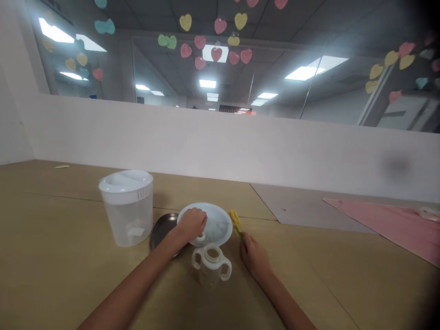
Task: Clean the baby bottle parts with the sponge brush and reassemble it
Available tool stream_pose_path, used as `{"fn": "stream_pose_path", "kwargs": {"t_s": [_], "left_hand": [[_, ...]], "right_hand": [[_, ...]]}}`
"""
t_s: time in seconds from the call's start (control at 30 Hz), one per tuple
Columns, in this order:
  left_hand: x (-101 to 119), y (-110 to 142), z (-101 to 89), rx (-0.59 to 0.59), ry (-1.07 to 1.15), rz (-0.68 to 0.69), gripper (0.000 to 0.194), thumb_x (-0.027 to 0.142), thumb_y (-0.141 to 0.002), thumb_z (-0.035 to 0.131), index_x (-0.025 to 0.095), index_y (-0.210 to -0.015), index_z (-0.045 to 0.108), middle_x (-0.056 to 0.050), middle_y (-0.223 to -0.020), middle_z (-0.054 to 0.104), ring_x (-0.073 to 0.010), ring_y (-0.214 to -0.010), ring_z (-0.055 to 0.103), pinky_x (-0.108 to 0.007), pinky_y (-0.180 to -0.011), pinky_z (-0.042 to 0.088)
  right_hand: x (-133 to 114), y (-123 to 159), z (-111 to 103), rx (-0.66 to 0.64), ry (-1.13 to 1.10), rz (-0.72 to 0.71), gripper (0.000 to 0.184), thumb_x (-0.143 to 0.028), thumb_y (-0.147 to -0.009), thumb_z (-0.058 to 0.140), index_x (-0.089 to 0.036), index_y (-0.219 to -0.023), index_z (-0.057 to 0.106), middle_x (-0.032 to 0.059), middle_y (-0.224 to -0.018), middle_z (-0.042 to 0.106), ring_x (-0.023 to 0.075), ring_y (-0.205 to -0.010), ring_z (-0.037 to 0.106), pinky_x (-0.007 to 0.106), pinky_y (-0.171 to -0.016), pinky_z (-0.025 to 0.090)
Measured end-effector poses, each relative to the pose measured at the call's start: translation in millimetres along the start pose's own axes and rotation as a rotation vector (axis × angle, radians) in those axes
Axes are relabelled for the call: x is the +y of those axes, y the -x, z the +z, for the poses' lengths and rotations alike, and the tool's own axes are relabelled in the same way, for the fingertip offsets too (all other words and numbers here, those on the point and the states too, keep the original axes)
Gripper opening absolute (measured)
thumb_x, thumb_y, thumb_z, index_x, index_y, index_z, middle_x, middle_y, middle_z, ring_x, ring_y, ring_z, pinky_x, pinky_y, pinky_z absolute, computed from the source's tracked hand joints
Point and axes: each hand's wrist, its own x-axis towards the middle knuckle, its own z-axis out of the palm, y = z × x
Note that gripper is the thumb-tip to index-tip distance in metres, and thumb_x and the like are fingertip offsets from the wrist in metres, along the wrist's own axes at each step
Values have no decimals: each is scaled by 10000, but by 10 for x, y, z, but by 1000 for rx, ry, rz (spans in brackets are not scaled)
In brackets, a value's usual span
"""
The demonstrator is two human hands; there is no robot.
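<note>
My left hand (191, 224) is closed on the near rim of a white plate (220, 220) lying on the wooden table. My right hand (255, 257) is closed around the green handle of a small brush with a yellow sponge head (235, 218), which sits at the plate's right edge. Just in front of the plate stands a clear two-handled cup (211, 266) with an open top, between my two forearms. A dark round metal lid (161, 229) lies flat to the left of the plate, partly under my left wrist.
A translucent white lidded jug (127, 206) stands left of the metal lid. A white partition wall (240, 146) runs along the far table edge. A grey mat (302, 208) and a pink mat (388, 224) lie at the right. A small yellow scrap (62, 166) sits far left.
</note>
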Motion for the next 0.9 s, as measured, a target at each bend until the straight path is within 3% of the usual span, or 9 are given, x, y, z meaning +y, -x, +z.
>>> {"fn": "stream_pose_path", "kwargs": {"t_s": [0.17, 0.4, 0.53, 0.63, 0.73, 0.9], "left_hand": [[64, -221, 292, -13, -102, 78, 303, 217, -846, 400, 103, -855, 681, -170, -904, 658, -276, -919, 583, -391, -818, 415], [194, -428, 425, -56, -132, 44, 265, 344, -778, 549, 116, -799, 681, -164, -840, 674, -290, -916, 585, -425, -855, 378], [224, -439, 467, -54, -126, 9, 158, 242, -727, 584, 124, -779, 675, -148, -836, 678, -274, -889, 599, -411, -854, 378], [224, -409, 414, -32, -110, 10, 149, 213, -731, 555, 123, -772, 666, -147, -866, 674, -276, -916, 591, -399, -851, 381], [215, -355, 276, 30, -83, 6, 216, 224, -791, 472, 105, -793, 652, -158, -922, 660, -271, -916, 588, -392, -833, 385], [190, -253, -6, 148, -27, -20, 361, 205, -914, 233, 94, -932, 577, -128, -908, 658, -215, -828, 608, -334, -768, 391]], "right_hand": [[11, 1, 18, 6, -22, -3, 346, -178, -906, 328, -180, -1223, 466, 87, -1151, 596, 191, -932, 606, 260, -691, 394], [-8, 21, -3, -1, -30, 7, 356, -151, -892, 335, -167, -1222, 468, 98, -1153, 595, 191, -943, 605, 254, -716, 408], [-8, 20, 9, 12, -40, 43, 355, -174, -904, 324, -168, -1226, 475, 102, -1156, 592, 195, -928, 611, 259, -728, 421], [17, 5, 34, 86, -117, 103, 371, -191, -905, 319, -154, -1247, 457, 111, -1176, 578, 203, -958, 600, 272, -769, 428], [47, -5, 37, 249, -271, 151, 416, -223, -913, 282, -119, -1296, 407, 131, -1217, 546, 221, -1028, 563, 301, -830, 429], [9, 60, -32, 531, -451, 69, 450, -319, -933, 227, -137, -1295, 422, 136, -1113, 567, 214, -1034, 539, 311, -872, 426]]}}
